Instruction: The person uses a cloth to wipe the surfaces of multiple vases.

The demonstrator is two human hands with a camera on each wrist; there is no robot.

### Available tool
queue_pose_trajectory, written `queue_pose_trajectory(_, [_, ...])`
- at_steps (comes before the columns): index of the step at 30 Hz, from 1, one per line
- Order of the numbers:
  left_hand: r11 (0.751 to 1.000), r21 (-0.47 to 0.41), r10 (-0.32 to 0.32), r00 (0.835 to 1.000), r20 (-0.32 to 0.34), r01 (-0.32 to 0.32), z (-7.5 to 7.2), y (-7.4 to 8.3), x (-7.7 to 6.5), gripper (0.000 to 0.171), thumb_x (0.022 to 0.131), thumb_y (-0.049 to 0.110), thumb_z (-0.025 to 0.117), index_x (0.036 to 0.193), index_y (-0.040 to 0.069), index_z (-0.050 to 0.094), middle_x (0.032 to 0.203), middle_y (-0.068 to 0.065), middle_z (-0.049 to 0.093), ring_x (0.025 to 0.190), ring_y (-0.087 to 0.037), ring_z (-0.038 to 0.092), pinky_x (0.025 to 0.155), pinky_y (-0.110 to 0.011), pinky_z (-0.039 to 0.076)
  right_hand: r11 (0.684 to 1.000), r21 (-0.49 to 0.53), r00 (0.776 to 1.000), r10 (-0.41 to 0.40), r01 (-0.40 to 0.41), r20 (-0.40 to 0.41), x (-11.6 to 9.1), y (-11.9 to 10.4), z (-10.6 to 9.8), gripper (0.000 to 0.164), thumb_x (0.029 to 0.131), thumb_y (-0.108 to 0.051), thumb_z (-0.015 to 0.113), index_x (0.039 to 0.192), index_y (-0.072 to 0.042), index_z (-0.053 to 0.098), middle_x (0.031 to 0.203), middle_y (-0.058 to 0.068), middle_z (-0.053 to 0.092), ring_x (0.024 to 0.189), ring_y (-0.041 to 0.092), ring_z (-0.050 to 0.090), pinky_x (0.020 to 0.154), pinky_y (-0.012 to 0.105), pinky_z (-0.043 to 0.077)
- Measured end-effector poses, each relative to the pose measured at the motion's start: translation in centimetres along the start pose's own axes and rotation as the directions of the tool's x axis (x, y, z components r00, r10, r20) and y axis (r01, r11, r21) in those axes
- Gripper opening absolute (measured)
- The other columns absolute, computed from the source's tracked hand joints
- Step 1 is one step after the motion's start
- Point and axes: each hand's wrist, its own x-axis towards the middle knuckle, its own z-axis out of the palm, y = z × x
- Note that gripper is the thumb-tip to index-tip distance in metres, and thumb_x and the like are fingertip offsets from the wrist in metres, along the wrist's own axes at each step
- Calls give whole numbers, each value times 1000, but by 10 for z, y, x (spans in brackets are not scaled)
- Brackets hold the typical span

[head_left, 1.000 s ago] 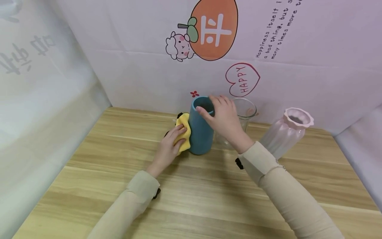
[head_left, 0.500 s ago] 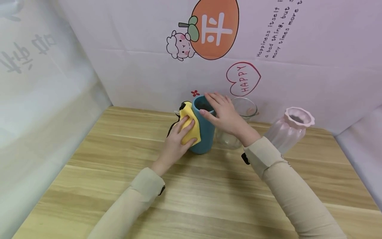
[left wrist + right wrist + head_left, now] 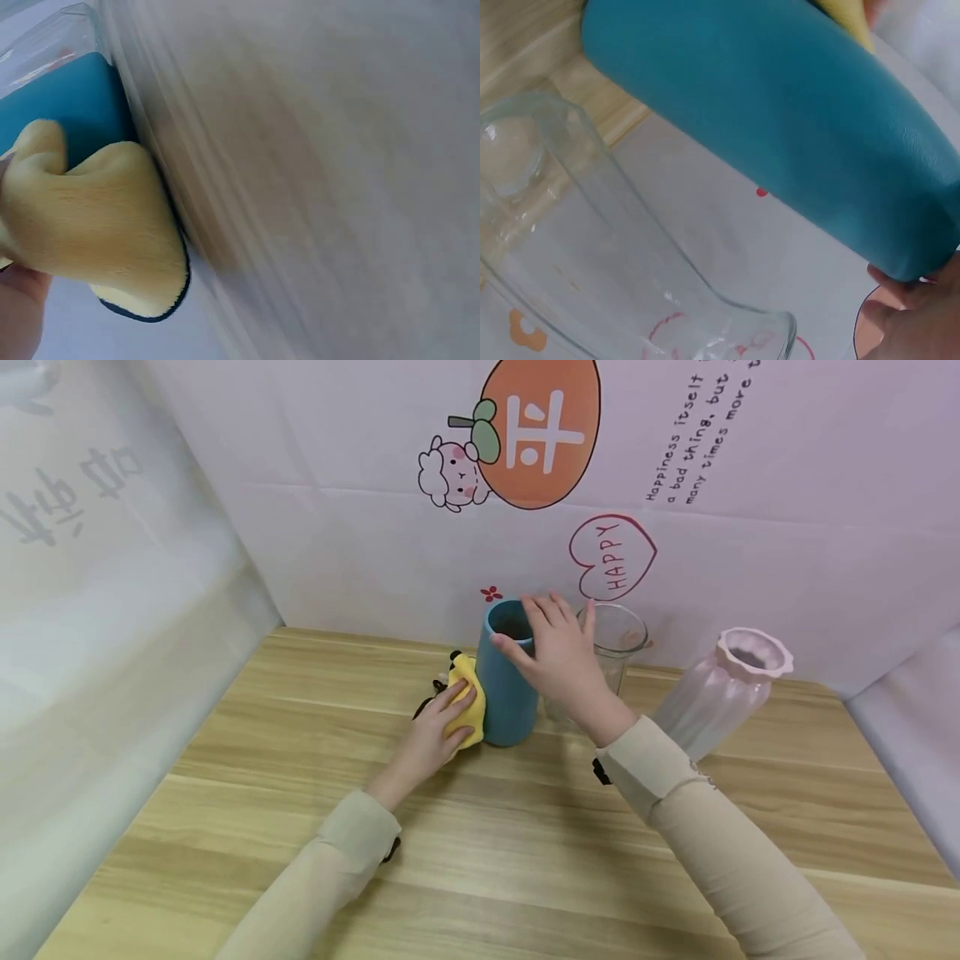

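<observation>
A tall blue vase (image 3: 508,697) stands upright on the wooden table, close to the back wall. My right hand (image 3: 564,667) holds it by the rim, thumb at the front and fingers over the far side. In the right wrist view that hand (image 3: 922,322) is at the mouth end of the vase (image 3: 765,127). My left hand (image 3: 429,737) grips a yellow cloth (image 3: 471,723) with dark edging against the vase's left side, low down. The left wrist view shows the bunched cloth (image 3: 97,214) touching the blue surface (image 3: 75,97) near the base.
Just right of the blue vase stands a clear glass vase (image 3: 621,652), partly behind my right hand. A pale pink fluted vase (image 3: 712,700) is farther right, partly hidden by the right sleeve (image 3: 652,768). White printed sheeting (image 3: 360,543) rises behind the table (image 3: 480,860).
My left hand moved the cloth right and up across the vase's front, then back down to its left side. My right hand shifted slightly at the rim; the vase stayed in place.
</observation>
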Motion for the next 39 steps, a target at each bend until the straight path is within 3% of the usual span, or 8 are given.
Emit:
queue_pose_trajectory(8, [994, 101, 19, 991, 133, -33, -4, -13, -8, 49, 86, 0, 67, 133, 6, 56, 142, -16, 50, 124, -38, 54, 102, -46, 48, 1000, 25, 1000, -1, 1, 15, 2, 2, -2, 76, 93, -55, 50, 148, -5, 34, 151, 16, 37, 147, 37, 16, 118, 65, -4])
queue_pose_trajectory(12, [1000, 13, 5, 1000, 7, -5, -7, -12, -5, 45, 87, -5, 63, 131, 3, 57, 139, -18, 52, 124, -38, 54, 101, -44, 49, 995, 75, 994, -71, 64, 85, 6, 11, -4, 74, 94, -51, 52, 150, -9, 29, 156, 13, 29, 149, 38, 8, 118, 64, -6])
queue_pose_trajectory(15, [997, -77, -17, 991, -134, 7, -10, -8, 0, 45, 87, -5, 63, 131, 2, 57, 140, -18, 52, 125, -38, 53, 101, -42, 50, 986, 109, 981, -140, 126, 136, 8, 18, -6, 70, 95, -44, 51, 152, -10, 26, 159, 12, 24, 149, 37, 4, 118, 63, -7])
queue_pose_trajectory(19, [991, -113, 44, 960, -278, -78, -14, 5, 10, 45, 85, -4, 65, 130, 0, 57, 138, -19, 53, 125, -37, 54, 99, -41, 51, 975, 131, 968, -199, 179, 156, 8, 23, -8, 66, 96, -37, 47, 152, -9, 24, 158, 14, 23, 149, 38, 4, 117, 65, -7])
queue_pose_trajectory(22, [984, -78, 131, 942, -308, -163, -14, 15, 17, 46, 84, -2, 67, 129, -1, 57, 136, -21, 53, 122, -37, 55, 99, -42, 51, 973, 134, 965, -210, 190, 158, 8, 24, -9, 65, 97, -37, 46, 152, -8, 24, 158, 14, 23, 149, 38, 4, 116, 65, -7])
queue_pose_trajectory(25, [983, -35, 164, 944, -288, -181, -11, 22, 20, 48, 83, 0, 70, 129, -2, 57, 136, -22, 53, 122, -37, 54, 100, -44, 50, 972, 128, 964, -215, 196, 158, 7, 24, -10, 67, 98, -41, 44, 152, -8, 24, 158, 14, 23, 149, 38, 5, 116, 66, -6])
queue_pose_trajectory(30, [993, 4, 119, 965, -234, -121, -6, 26, 18, 54, 81, 4, 74, 131, -1, 55, 139, -22, 50, 124, -37, 52, 103, -47, 48, 967, 120, 963, -238, 224, 127, 5, 25, -10, 76, 96, -60, 35, 151, -8, 28, 157, 15, 26, 149, 38, 6, 116, 67, -8])
queue_pose_trajectory(39, [999, 36, 23, 998, -52, -21, -1, 9, 2, 54, 83, 6, 72, 134, 3, 54, 142, -18, 49, 125, -38, 52, 103, -48, 47, 971, 53, 970, -237, 234, 54, 3, 25, -6, 92, 87, -77, 22, 149, -9, 33, 151, 15, 35, 149, 36, 8, 115, 66, -9])
